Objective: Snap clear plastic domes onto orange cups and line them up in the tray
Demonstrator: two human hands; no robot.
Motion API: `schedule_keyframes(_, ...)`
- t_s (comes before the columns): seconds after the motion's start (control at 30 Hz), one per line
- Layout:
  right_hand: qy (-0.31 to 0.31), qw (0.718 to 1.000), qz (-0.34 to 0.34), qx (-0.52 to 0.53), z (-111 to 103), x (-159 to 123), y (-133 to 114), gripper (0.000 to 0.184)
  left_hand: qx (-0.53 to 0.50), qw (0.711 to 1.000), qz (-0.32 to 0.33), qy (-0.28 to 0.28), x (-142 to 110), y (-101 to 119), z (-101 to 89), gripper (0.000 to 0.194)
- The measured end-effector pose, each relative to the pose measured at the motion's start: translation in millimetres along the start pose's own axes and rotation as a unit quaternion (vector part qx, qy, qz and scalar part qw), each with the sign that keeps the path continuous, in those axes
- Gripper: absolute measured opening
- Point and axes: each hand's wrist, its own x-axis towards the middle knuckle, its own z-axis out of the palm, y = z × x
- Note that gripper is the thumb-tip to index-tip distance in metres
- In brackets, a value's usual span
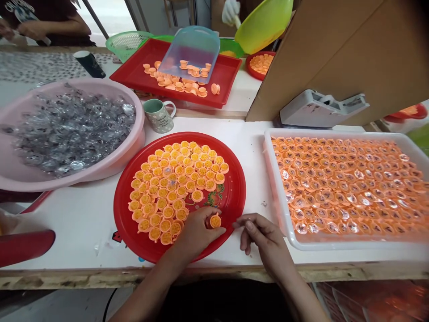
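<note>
My left hand (197,230) rests on the near rim of a round red tray (234,197) and pinches one small orange cup (215,221) between thumb and fingers. Several more orange cups (174,188) lie packed in rows on that tray. My right hand (263,237) lies on the white table just right of the tray, fingers curled and pinched together; whether anything is in them I cannot make out. A white rectangular tray (279,210) to the right is full of orange cups under clear lids (345,183).
A pink basin (132,138) of clear plastic lids stands at the left, a green mug (160,116) behind the red tray. Farther back are a red rectangular tray (134,71) with cups and a blue scoop (191,51), a cardboard sheet (335,53), and other people's hands.
</note>
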Motion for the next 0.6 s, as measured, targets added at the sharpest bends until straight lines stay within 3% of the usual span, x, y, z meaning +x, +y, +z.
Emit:
schedule_keyframes(0.13, -0.087, 0.996, 0.020, 0.023, 24.2, 24.2, -11.6, 0.029, 0.026, 1.000, 0.014, -0.001, -2.7, -1.4, 0.7, 0.014)
schedule_keyframes(0.33, 0.015, 0.999, -0.001, -0.032, 19.1, 33.6, -5.5, 0.027, -0.023, 0.999, -0.013, 0.027, -5.6, -6.9, -10.2, 0.020)
schedule_keyframes(0.47, 0.031, 0.997, -0.018, -0.069, 14.4, 29.4, -6.4, 0.024, -0.136, 0.990, -0.014, -0.033, -4.3, -8.5, -13.8, 0.029)
schedule_keyframes(0.6, 0.040, 0.999, 0.006, 0.011, 19.0, 26.7, -9.1, 0.022, -0.234, 0.969, -0.059, -0.062, -2.4, -4.1, -16.0, 0.025)
